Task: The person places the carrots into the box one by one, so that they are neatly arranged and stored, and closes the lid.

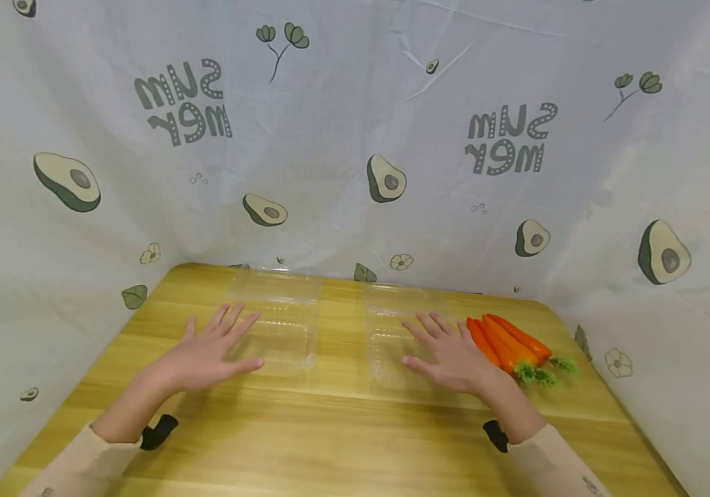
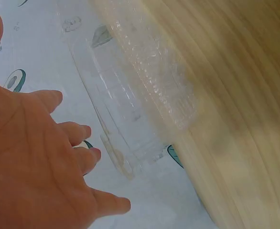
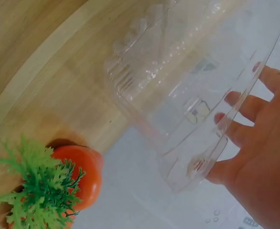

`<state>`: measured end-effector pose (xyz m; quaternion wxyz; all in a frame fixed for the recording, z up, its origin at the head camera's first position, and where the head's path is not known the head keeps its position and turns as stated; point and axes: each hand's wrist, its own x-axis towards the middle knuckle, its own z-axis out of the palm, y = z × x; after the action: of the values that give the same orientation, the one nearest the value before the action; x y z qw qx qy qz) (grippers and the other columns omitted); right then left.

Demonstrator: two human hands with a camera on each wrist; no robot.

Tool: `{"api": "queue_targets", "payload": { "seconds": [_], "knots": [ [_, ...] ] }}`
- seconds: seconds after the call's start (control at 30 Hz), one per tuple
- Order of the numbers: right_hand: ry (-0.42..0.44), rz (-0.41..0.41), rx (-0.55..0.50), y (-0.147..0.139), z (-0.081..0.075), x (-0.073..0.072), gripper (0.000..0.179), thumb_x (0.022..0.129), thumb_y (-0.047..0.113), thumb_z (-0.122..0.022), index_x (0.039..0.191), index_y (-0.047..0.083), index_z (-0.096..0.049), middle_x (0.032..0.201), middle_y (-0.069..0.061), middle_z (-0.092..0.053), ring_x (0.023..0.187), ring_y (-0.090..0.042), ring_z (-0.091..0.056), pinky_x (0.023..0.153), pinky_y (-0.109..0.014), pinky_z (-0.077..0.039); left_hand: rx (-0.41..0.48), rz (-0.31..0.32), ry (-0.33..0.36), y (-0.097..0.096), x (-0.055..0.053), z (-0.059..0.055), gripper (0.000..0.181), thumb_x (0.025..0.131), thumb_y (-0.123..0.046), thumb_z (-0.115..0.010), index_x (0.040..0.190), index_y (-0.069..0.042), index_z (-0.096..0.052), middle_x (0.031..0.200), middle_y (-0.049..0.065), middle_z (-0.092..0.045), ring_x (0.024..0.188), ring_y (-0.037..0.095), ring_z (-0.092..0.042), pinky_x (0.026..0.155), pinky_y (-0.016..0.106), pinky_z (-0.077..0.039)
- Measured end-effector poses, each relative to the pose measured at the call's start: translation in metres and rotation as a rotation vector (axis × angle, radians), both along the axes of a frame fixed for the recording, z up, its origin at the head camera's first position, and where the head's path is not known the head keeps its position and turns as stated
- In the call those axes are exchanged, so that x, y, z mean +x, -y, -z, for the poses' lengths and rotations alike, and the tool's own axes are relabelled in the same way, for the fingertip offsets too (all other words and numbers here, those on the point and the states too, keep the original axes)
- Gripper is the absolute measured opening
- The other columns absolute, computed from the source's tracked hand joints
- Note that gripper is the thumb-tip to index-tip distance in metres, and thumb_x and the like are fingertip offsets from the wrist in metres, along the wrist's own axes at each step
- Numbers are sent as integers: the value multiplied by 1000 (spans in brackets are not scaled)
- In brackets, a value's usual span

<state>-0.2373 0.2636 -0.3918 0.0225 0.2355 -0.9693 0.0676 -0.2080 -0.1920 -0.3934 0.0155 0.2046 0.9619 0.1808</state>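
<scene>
Glossy, tapered orange carrots (image 1: 510, 342) with frilly green tops (image 1: 535, 376) are lying on the yellowish wood-grain bench (image 1: 330, 442), overlapping enough that I can't count them for sure. Left of the carrots sit 2 clear, thin plastic boxes with ribbed trays and lids folded back: the nearer box (image 1: 386, 348) is close to them, the farther box (image 1: 292, 338) well apart. Both are so see-through the edges kinda melt into the wood. The person's right hand (image 1: 454, 355) is just left of the carrots, fingers spread wide, covering part of the nearer box. The left hand (image 1: 208, 352) is farthest left of the carrots, fingers also wide, by the farther box. Can't tell if any fingertip actually touches plastic. Beige sleeves (image 1: 556, 459) get cut off at the bottom, and the black wrist bands (image 1: 159, 433) are partly hidden. Behind the carrots hangs a creased white sheet (image 1: 330, 124) with avocado prints. In the right wrist view the carrots are cut off.
</scene>
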Motion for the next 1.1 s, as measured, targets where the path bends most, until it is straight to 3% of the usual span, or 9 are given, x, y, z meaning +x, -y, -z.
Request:
{"api": "queue_targets", "payload": {
  "seconds": [0.13, 0.33, 0.53, 0.7, 1.1],
  "knots": [
    [-46, 1, -26, -6, -2, -2, 67, 98, 52, -58, 155, 21, -43, 160, -14, -39, 149, -42, -28, 111, -76, -14, 17, 5, -50, 3, -5, -2, 85, 94, -68, -53, 161, -23, -27, 168, 17, -11, 153, 45, -10, 110, 78, -5],
    [-57, 3, -68, -11, -3, -4, 60, 97, 47, -62, 146, 14, -54, 149, -15, -53, 138, -43, -46, 109, -65, -34, 71, -35, -147, 10, -10, -5, 72, 97, -54, -59, 151, -8, -46, 162, 20, -31, 145, 46, -34, 109, 65, -35],
    [-39, 35, -101, -17, -5, -2, 56, 96, 43, -66, 143, 14, -58, 142, -14, -59, 132, -40, -53, 104, -60, -43, 109, -98, -217, 18, -13, -4, 50, 98, -34, -64, 139, -6, -58, 145, 20, -53, 135, 45, -47, 107, 63, -39],
    [-33, 35, -126, -22, -6, -4, 56, 97, 41, -67, 145, 14, -56, 142, -12, -59, 132, -38, -54, 104, -59, -44, 121, -159, -261, 28, -16, -1, 42, 98, -31, -63, 132, -6, -62, 137, 20, -59, 129, 46, -51, 101, 63, -43],
    [30, 19, -219, -27, -8, -5, 57, 99, 39, -64, 149, 15, -51, 142, -11, -60, 123, -33, -60, 100, -55, -49, 146, -228, -180, 48, -17, 7, 48, 99, -38, -61, 137, -8, -58, 142, 22, -53, 129, 49, -49, 96, 67, -43]
  ]
}}
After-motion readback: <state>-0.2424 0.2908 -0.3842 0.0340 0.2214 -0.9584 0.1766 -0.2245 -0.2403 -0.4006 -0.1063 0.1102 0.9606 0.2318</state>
